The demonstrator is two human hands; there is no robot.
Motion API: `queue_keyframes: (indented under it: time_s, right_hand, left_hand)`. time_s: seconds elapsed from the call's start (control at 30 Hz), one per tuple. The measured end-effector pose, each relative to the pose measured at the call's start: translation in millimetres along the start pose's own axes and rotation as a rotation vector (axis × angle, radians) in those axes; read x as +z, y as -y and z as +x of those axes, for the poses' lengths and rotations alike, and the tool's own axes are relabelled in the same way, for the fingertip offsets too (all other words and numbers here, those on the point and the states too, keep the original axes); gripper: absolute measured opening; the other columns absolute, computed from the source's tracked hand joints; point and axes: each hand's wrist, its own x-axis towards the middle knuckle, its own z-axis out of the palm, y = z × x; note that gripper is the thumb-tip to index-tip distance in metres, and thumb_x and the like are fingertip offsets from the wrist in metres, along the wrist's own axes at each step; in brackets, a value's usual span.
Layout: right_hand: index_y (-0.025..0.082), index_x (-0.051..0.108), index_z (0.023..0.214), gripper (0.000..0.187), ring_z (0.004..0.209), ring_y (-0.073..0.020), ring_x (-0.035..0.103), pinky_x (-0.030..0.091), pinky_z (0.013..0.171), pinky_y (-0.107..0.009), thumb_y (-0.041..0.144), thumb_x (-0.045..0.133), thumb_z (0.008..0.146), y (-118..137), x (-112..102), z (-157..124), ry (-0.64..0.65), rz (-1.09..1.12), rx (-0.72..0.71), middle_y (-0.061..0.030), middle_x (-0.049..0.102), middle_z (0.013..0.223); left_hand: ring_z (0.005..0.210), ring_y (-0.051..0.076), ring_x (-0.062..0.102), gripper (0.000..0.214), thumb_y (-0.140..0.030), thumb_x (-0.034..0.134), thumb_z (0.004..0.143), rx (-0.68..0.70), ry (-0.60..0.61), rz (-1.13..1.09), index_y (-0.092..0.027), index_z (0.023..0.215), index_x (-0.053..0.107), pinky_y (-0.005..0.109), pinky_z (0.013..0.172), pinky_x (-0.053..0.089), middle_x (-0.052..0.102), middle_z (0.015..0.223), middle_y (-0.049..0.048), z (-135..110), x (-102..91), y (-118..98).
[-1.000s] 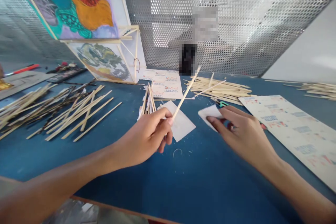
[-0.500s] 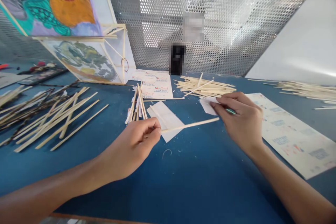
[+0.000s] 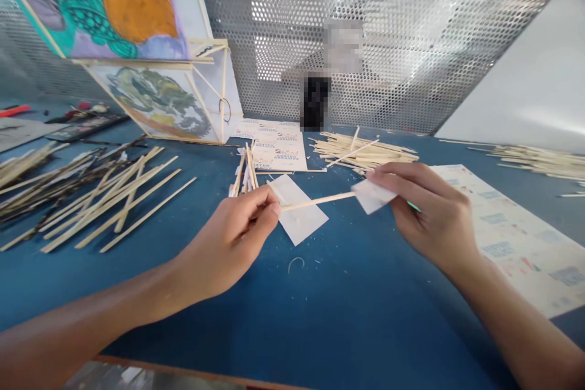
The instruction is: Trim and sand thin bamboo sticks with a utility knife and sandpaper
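A thin wooden stick is pinched between the thumb and fingers of my left hand and points to the right. My right hand is closed on a small piece of white paper, which meets the stick's far end and hides its tip. A bit of something green shows under the right fingers; its kind I cannot make out. Below the stick, a white paper rectangle lies on the blue table. Just behind my left hand is a bundle of sticks with white paper bits.
Loose sticks spread at left, with more piles at back centre and far right. Printed sheets lie at the back and right. A stick-framed painted structure stands back left, before a perforated metal panel.
My right hand has brought the white paper onto the stick's right end, which was bare before. The stick has risen slightly. The whole view has shifted a little.
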Motion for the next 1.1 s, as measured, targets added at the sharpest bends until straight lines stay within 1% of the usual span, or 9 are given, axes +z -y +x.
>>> queue_keyframes:
  time_s: [0.1, 0.3, 0.37, 0.43, 0.53, 0.7, 0.87, 0.97, 1.1]
  right_hand:
    - [0.027, 0.075, 0.121, 0.038, 0.111, -0.0264, 0.069, 0.058, 0.086, -0.041, 0.008, 0.060, 0.092, 11.9, 3.2, 0.1, 0.008, 0.114, 0.110, -0.0090, 0.068, 0.126]
    - [0.029, 0.077, 0.102, 0.021, 0.132, -0.0325, 0.054, 0.057, 0.069, -0.036, 0.036, 0.057, 0.100, 26.8, 8.5, 0.4, -0.090, 0.657, 0.585, -0.0079, 0.060, 0.142]
    - [0.032, 0.071, 0.103, 0.014, 0.118, -0.0258, 0.062, 0.056, 0.069, -0.031, 0.030, 0.074, 0.090, 30.2, 11.0, 2.5, -0.179, 0.777, 0.715, -0.0045, 0.065, 0.129]
    - [0.034, 0.066, 0.110, 0.034, 0.092, -0.0180, 0.066, 0.056, 0.068, -0.027, 0.027, 0.083, 0.081, 33.1, 13.2, 4.7, -0.209, 0.935, 0.884, -0.0011, 0.068, 0.110]
    - [0.024, 0.071, 0.099, 0.020, 0.068, -0.0123, 0.061, 0.054, 0.062, -0.023, 0.037, 0.080, 0.086, 37.3, 17.1, 4.3, -0.045, 1.164, 1.069, -0.0009, 0.066, 0.085]
    - [0.020, 0.070, 0.084, 0.022, 0.060, -0.0088, 0.051, 0.044, 0.057, -0.021, 0.039, 0.074, 0.093, 53.0, 28.3, -8.3, 0.241, 1.308, 1.020, 0.0009, 0.060, 0.073]
    - [0.016, 0.060, 0.069, 0.048, 0.054, -0.0090, 0.037, 0.030, 0.052, -0.025, 0.053, 0.058, 0.100, 69.0, 37.4, -13.8, 0.488, 1.255, 0.927, 0.0023, 0.046, 0.059]
    - [0.018, 0.053, 0.067, 0.048, 0.054, -0.0090, 0.027, 0.023, 0.050, -0.026, 0.053, 0.063, 0.096, 66.1, 39.3, -14.1, 0.374, 1.168, 0.966, 0.0046, 0.036, 0.059]
    - [0.019, 0.056, 0.070, 0.043, 0.057, -0.0105, 0.031, 0.030, 0.052, -0.025, 0.053, 0.068, 0.094, 57.1, 41.0, -17.9, 0.146, 1.126, 1.078, 0.0035, 0.040, 0.063]
  left_hand:
    - [0.045, 0.010, 0.033, 0.029, -0.039, 0.038, 0.106, 0.042, -0.061, 0.086, -0.023, 0.082, 0.044, 0.025, 0.048, 0.024, 0.034, 0.054, -0.0101, -2.0, 4.2, -2.8]
    - [0.043, 0.011, 0.027, 0.020, -0.031, 0.039, 0.105, 0.107, -0.139, 0.161, -0.024, 0.087, 0.045, 0.028, 0.051, 0.018, 0.032, 0.052, -0.0103, -10.6, 17.3, -3.6]
    - [0.042, 0.011, 0.024, 0.017, -0.030, 0.040, 0.105, 0.131, -0.130, 0.156, -0.024, 0.089, 0.045, 0.029, 0.050, 0.017, 0.032, 0.052, -0.0107, -12.4, 19.4, -0.9]
    - [0.042, 0.011, 0.025, 0.018, -0.031, 0.037, 0.106, 0.138, -0.055, 0.120, -0.024, 0.091, 0.044, 0.029, 0.049, 0.017, 0.031, 0.052, -0.0109, -13.5, 20.2, 1.7]
    - [0.045, 0.012, 0.029, 0.025, -0.040, 0.030, 0.109, 0.087, 0.097, 0.024, -0.024, 0.093, 0.042, 0.029, 0.050, 0.020, 0.034, 0.057, -0.0097, -14.1, 21.9, 3.9]
    - [0.058, 0.011, 0.032, 0.039, -0.057, 0.033, 0.107, -0.158, 0.329, -0.402, -0.023, 0.093, 0.046, 0.027, 0.056, 0.030, 0.039, 0.071, -0.0059, -13.8, 34.6, 8.4]
    - [0.058, 0.009, 0.026, 0.038, -0.055, 0.045, 0.104, -0.262, 0.508, -0.840, -0.019, 0.090, 0.048, 0.026, 0.055, 0.023, 0.034, 0.073, -0.0064, -9.5, 46.6, 16.8]
    - [0.052, 0.008, 0.021, 0.039, -0.051, 0.045, 0.105, -0.291, 0.530, -0.948, -0.019, 0.082, 0.046, 0.026, 0.051, 0.016, 0.027, 0.064, -0.0088, -4.0, 47.6, 19.6]
    - [0.047, 0.007, 0.015, 0.039, -0.045, 0.045, 0.106, -0.311, 0.518, -1.122, -0.020, 0.076, 0.045, 0.025, 0.048, 0.014, 0.020, 0.060, -0.0102, 0.4, 47.7, 22.5]
